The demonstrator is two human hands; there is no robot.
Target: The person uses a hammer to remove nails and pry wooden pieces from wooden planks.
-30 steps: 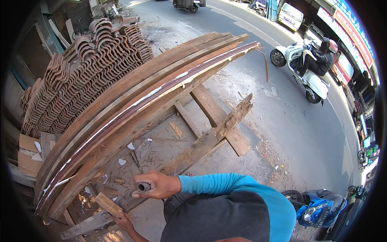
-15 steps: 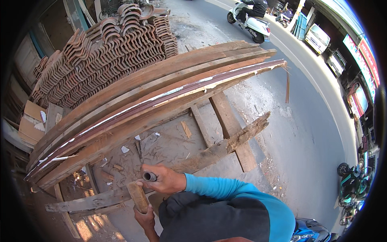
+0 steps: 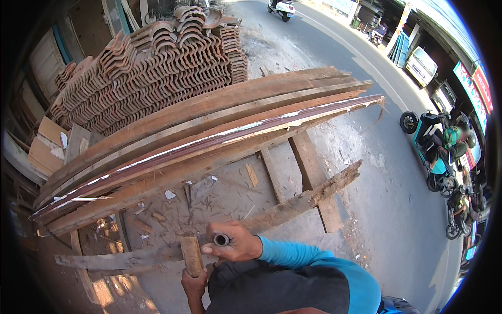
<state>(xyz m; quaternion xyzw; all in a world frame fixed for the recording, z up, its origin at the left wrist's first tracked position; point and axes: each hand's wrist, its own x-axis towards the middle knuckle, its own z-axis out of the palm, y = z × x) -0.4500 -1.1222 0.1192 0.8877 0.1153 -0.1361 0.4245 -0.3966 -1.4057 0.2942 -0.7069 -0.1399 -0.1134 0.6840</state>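
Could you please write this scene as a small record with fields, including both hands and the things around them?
Left hand: grips the near end of a short wooden block
Right hand: closed around a grey tube, hollow end facing the camera
Ahead: long boards lying together
Behind boards, left: stacked curved roof tiles
Right: road, with a teal motorbike near its far side

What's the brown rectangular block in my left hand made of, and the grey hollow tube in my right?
Brown rectangular block: likely bare wood, from its streaked matte face.
Grey hollow tube: probably dull metal, from its round rim; plastic possible.
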